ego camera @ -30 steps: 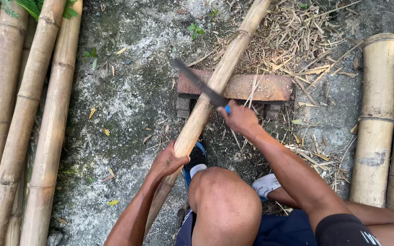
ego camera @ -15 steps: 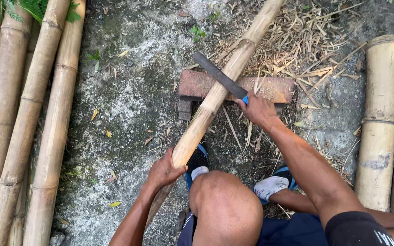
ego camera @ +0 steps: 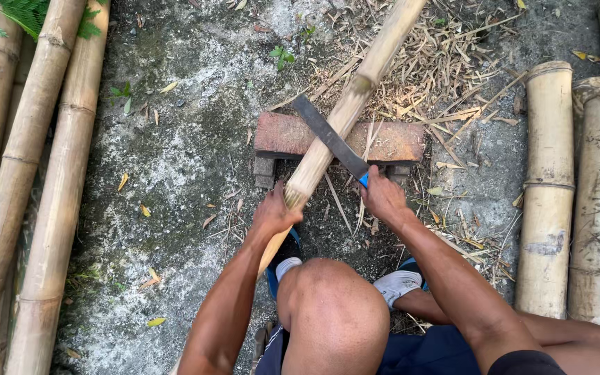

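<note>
Head view: left hand [ego camera: 276, 212] grips bamboo pole [ego camera: 342, 118] on brick [ego camera: 282, 135]; right hand [ego camera: 383, 194] grips machete [ego camera: 331, 137], which could glance toward fingers.

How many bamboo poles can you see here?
6: three on the left, two on the right, and one across the brick, gripped by the left hand. More may lie outside the picture.
</note>
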